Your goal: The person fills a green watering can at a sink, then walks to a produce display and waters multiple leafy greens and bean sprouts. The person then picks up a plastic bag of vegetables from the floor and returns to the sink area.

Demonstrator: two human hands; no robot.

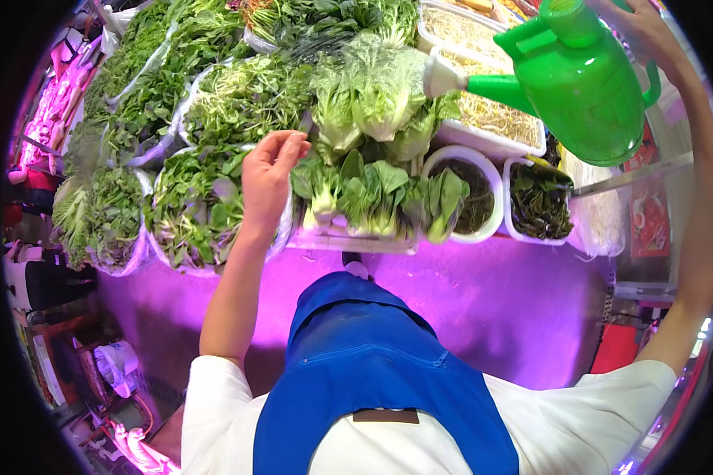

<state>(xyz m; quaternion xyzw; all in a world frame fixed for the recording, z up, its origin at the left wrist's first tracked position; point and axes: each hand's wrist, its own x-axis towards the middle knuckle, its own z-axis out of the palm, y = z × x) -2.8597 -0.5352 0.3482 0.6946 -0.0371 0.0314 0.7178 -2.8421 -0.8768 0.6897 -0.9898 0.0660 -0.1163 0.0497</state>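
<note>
At the upper right, my right hand [644,32] grips a green plastic watering can [588,89], part of the grip being cut off by the picture's edge. The can is tilted, its pale sprinkler rose [442,74] pointing left over heads of lettuce [386,110], and fine water spray spreads there. My left hand [273,169] hovers above the leafy greens with its fingers curled and nothing visible in them. Below it on the left lies a bag of loose greens [199,208]. Bunches of bok choy [374,196] stand just to its right.
White tubs of bean sprouts [493,127] sit under the can. A round white tub [493,219] and a square one [538,237] hold dark, wet produce. A metal rail [636,175] crosses at right. People stand at far left. Purple-lit floor [499,297] lies before me.
</note>
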